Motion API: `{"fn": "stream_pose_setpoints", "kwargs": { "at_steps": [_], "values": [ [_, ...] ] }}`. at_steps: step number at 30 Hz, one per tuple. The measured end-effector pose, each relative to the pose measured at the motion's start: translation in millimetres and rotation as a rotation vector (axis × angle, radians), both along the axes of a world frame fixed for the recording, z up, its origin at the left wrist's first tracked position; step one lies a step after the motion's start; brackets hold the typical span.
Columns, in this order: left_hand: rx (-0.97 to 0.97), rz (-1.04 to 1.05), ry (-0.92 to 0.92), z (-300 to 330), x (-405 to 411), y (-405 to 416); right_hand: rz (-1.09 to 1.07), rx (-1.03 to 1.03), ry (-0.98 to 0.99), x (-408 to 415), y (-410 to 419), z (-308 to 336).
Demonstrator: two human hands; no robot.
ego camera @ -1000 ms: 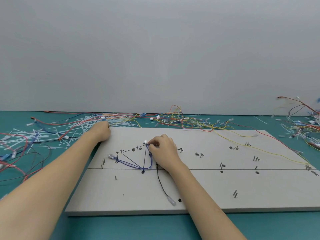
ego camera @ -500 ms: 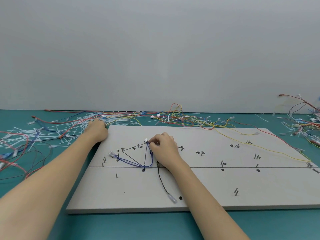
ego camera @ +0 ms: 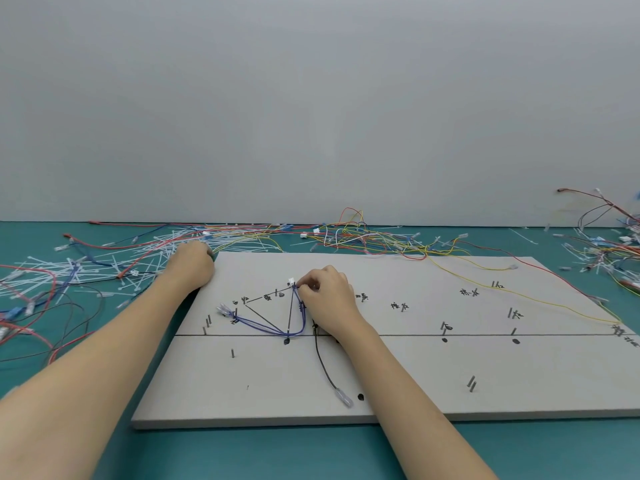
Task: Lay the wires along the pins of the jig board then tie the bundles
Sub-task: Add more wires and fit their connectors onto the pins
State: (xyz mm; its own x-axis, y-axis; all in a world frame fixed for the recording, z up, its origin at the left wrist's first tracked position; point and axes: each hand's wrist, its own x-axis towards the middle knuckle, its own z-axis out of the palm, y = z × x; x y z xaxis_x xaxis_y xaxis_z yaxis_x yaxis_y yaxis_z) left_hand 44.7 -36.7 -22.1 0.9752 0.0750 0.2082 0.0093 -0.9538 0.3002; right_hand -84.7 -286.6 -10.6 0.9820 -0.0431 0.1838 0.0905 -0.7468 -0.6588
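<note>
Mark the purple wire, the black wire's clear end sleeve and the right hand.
purple wire point(ego camera: 265, 326): head view, on the run toward its bend.
black wire's clear end sleeve point(ego camera: 344, 399): head view, mid-sleeve.
right hand point(ego camera: 327, 296): head view, back of hand.

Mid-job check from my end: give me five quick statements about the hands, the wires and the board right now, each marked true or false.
1. The right hand pinches the purple wire near the white connector. True.
2. The left hand rests in the middle of the board. False: it is at the board's far left corner, by the loose wires and zip ties.
3. A black wire runs down the board to a clear connector. True.
4. The yellow wire lies on the board's left half. False: it crosses the right half.
5. The purple wire bends round a pin at the drawn line. True.
</note>
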Motion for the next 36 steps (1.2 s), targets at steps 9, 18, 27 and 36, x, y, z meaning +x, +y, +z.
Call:
{"fn": "stream_pose_setpoints", "kwargs": {
  "at_steps": [9, 18, 27, 36],
  "values": [
    [0.076, -0.007, -0.073, 7, -4, -8, 0.001, 0.007, 0.003, -1, 1, -1],
    [-0.835, 0.135, -0.331, 15, -10, -10, 0.003, 0.003, 0.002, -1, 1, 0],
    [-2.063, 0.047, -0.054, 59, -14, -20, 0.003, 0.002, -0.002, -1, 1, -1],
    [-2.267, 0.037, -0.007, 67, -25, -32, -0.003, -0.001, 0.002, 0, 1, -1]
  ]
}}
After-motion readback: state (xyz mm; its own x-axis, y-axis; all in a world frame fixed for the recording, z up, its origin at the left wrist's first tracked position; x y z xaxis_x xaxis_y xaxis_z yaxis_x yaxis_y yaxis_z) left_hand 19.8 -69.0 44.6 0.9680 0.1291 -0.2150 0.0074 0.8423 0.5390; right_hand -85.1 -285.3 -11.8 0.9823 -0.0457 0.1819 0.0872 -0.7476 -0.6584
